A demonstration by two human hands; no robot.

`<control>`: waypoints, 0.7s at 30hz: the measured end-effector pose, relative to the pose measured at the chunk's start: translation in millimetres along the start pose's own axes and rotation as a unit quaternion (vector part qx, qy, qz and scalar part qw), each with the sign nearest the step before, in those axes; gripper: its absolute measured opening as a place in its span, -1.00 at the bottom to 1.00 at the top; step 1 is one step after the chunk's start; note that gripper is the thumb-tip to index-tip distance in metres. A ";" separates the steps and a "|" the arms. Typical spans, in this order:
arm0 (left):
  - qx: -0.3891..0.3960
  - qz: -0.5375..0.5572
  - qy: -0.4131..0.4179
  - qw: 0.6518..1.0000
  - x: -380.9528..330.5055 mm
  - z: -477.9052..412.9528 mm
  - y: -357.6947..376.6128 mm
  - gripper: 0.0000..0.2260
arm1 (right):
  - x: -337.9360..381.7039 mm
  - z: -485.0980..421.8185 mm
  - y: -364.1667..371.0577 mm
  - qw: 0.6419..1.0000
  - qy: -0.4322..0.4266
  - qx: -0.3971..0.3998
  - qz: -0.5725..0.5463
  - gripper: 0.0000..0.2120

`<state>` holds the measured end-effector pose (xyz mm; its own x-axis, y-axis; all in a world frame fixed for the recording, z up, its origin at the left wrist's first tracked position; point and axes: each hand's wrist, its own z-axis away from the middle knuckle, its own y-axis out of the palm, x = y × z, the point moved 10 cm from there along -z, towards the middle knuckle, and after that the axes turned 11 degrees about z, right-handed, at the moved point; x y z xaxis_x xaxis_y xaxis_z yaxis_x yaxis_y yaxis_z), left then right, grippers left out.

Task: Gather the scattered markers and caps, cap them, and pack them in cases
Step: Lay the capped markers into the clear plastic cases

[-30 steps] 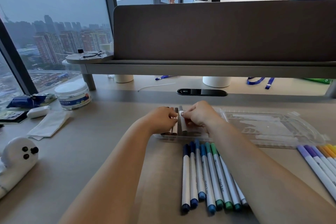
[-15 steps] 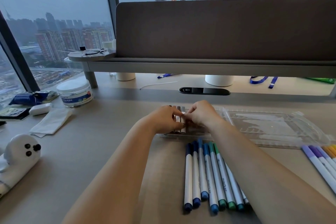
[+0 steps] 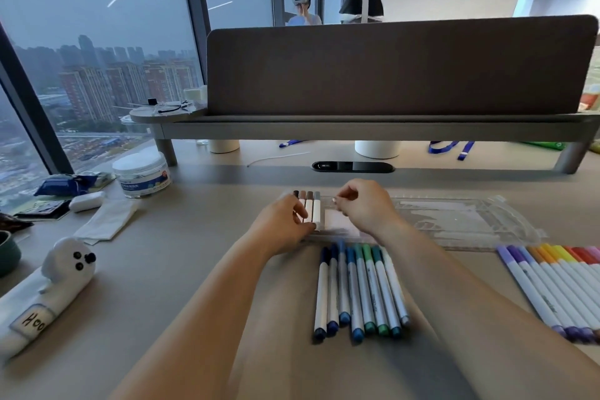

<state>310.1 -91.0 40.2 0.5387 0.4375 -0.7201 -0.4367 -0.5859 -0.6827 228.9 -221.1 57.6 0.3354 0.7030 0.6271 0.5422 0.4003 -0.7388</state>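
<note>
Left hand [image 3: 285, 224]: brown markers [image 3: 312, 208] are gripped, caps pointing away, in case [image 3: 454, 221] on counter [image 3: 162, 269]; right hand [image 3: 363, 204] curled, hold unclear.

The brown markers [image 3: 310, 208] in the middle are white with brown and grey caps. The case [image 3: 454, 221] is see-through. The blue-green markers [image 3: 357, 289] at 6 o'clock have white bodies. The rainbow markers [image 3: 558, 282] at 4 o'clock go purple, orange, yellow, red, pink. The desk [image 3: 181, 269] is tan. The toy [image 3: 61, 273] at 8 o'clock is white with black dots.
</note>
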 end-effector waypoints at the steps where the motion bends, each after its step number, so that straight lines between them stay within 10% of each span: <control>1: 0.013 0.002 -0.011 1.000 -0.7 8.6 -0.3 -0.84 | -2.8 10.7 -3.8 1.000 0.006 0.014 -0.010 -0.97; 6: 0.121 0.015 -0.084 0.989 -1.7 51.6 20.8 -0.85 | -4.6 62.1 3.0 0.992 0.021 0.126 -0.005 -0.96; 21: 0.098 -0.147 -0.058 0.983 -7.6 69.5 28.5 -0.72 | 9.0 84.0 19.7 0.972 0.002 0.156 0.175 -0.77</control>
<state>243.5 -63.6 17.6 0.5810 0.6498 -0.4900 -0.4106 -0.2857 -0.8659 177.8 -157.5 27.9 0.4610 0.8258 0.3248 0.1351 0.2964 -0.9455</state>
